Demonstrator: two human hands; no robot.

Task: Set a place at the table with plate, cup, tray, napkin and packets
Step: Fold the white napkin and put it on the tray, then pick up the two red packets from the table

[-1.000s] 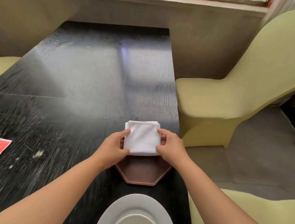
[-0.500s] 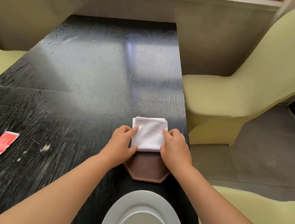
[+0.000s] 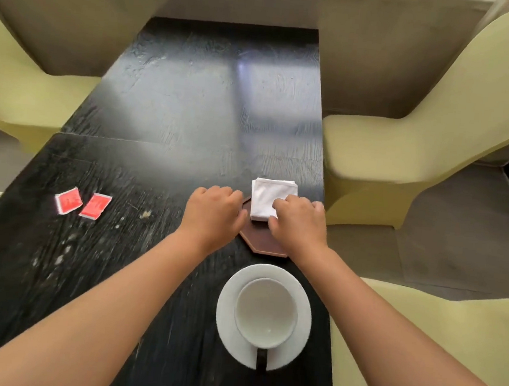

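A folded white napkin (image 3: 266,194) lies on the far part of a brown octagonal tray (image 3: 258,241) near the table's right edge. My right hand (image 3: 298,223) rests on the napkin's near right corner, its curled fingers and thumb gripping the cloth. Just left of the tray, my left hand (image 3: 212,210) is off the napkin; its fingers are loosely curled and hold nothing. Nearer to me, a white cup (image 3: 264,312) with a dark handle stands on a white plate (image 3: 225,313). Two red packets (image 3: 68,201) (image 3: 95,205) lie side by side on the left.
The black wooden table (image 3: 177,109) runs away from me to a beige wall. Yellow-green chairs stand at the right (image 3: 405,144), the left (image 3: 16,92) and the near right (image 3: 418,345). Pale crumbs dot the tabletop near the packets.
My left hand has let go of the napkin and drawn off to the left. The right hand has stayed on the napkin. The view has tipped down, bringing the whole cup and plate into sight.
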